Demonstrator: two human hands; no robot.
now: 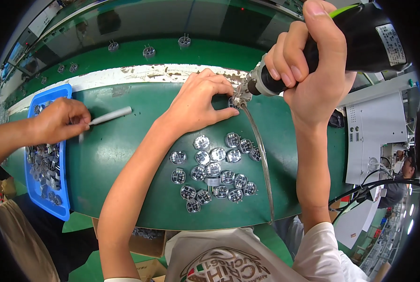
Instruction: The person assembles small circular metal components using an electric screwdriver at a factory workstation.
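Observation:
My right hand (320,61) is wrapped around a black electric screwdriver (360,40) with a green stripe, held tilted with its metal nose (242,94) down and to the left. A clear hose (261,155) hangs from that nose to the table's near edge. My left hand (196,101) lies low on the green table, thumb and fingers closed around a small round part (231,102) under the nose; most of it is hidden. Nearer me lie several round silver parts with small circuit boards (213,169), loosely grouped, one of them on its side (212,181).
At left, a co-worker's hand (62,120) holds a white pen-like tool (111,115) over a blue tray (66,188) of small parts. Beyond a worn white rail (125,75), similar parts (149,51) stand on a green belt. A grey machine (377,134) with cables stands right.

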